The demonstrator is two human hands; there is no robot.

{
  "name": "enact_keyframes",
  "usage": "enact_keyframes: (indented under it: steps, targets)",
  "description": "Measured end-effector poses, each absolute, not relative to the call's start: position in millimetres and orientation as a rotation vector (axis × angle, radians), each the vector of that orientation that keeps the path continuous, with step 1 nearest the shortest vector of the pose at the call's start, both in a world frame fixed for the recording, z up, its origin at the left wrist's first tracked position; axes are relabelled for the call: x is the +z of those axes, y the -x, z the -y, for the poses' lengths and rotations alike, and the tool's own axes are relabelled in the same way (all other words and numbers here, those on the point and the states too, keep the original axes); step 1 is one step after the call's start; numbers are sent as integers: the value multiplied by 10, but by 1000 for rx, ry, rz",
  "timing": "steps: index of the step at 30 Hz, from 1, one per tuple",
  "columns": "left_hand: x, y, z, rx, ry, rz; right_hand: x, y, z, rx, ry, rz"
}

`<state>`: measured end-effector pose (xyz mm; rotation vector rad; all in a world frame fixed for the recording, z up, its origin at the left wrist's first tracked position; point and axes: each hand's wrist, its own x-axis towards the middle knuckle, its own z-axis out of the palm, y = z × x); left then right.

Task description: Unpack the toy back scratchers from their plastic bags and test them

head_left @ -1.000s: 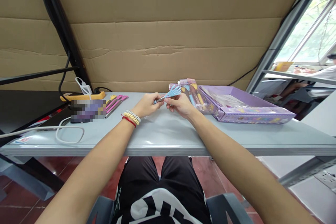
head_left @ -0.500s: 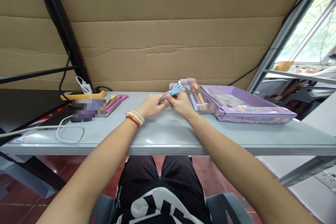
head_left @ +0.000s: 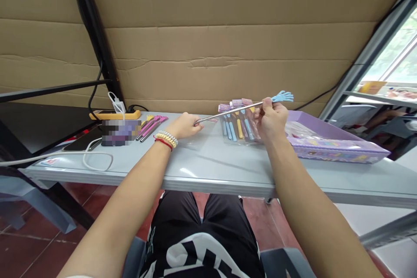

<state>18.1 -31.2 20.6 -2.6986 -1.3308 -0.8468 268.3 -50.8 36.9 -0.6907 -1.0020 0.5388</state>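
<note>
Well left of a purple box (head_left: 339,151), pink rods (head_left: 153,127) lie on a pale surface (head_left: 211,163). Nearer the box, a left hand (head_left: 185,126) grips one end of a silver backscratcher (head_left: 228,113) slanting across clear packets (head_left: 240,134); at the box's left end, a right hand (head_left: 273,118) grasps it beside its blue head (head_left: 282,97).

A makeshift workplace, perhaps a small workshop; the exact kind cannot be told. By the view's clock face, a plain bench (head_left: 208,163) at six, bare cardboard (head_left: 228,4) at twelve, a power strip (head_left: 128,115) at nine and tiles (head_left: 32,249) at eight show it.
</note>
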Motion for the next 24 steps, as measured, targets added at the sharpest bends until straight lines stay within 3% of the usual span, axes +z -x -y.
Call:
enact_keyframes:
  steps: [9,17,24]
  targets:
    - [195,-184,335,-1097,2710,1387,351,-2657,463,653,686,931]
    - [106,-390,322,-1228,2679,1329,360,-1972,356,1254,578,1182]
    - [90,-469,376,-1207,2882,1335,322,-1705,317,1378,400,938]
